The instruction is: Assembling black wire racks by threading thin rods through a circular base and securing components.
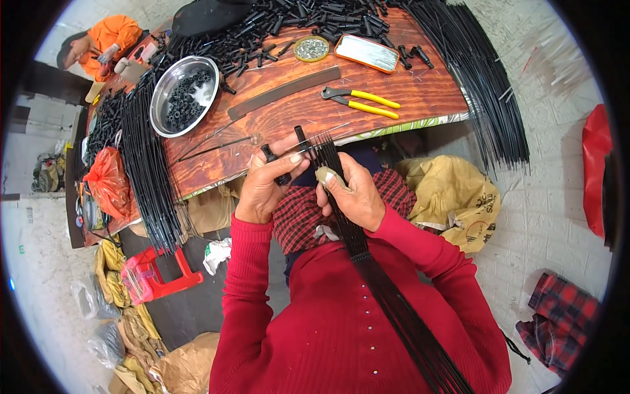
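Note:
My left hand (261, 187) holds a short black tubular fitting (282, 172) in its curled fingers. Its thumb and fingertips meet near the end of a second slim black piece (300, 135). Close beside it, my right hand (357, 197) is closed around a bundle of thin black rods (387, 292), with a tan covering on the thumb. The rods' tips fan out above that hand, while the bundle runs down across my red top to the lower right. Whether a rod tip sits inside the slim piece cannot be made out.
On the wooden table (289, 121) lie yellow-handled cutting pliers (371, 105), a brown bar (284, 92), a metal bowl (209, 108) of black rings, an orange tray (396, 64) of pins and heaped black fittings. Rod bundles (482, 85) overhang the edges. A person in orange (111, 39) works far left.

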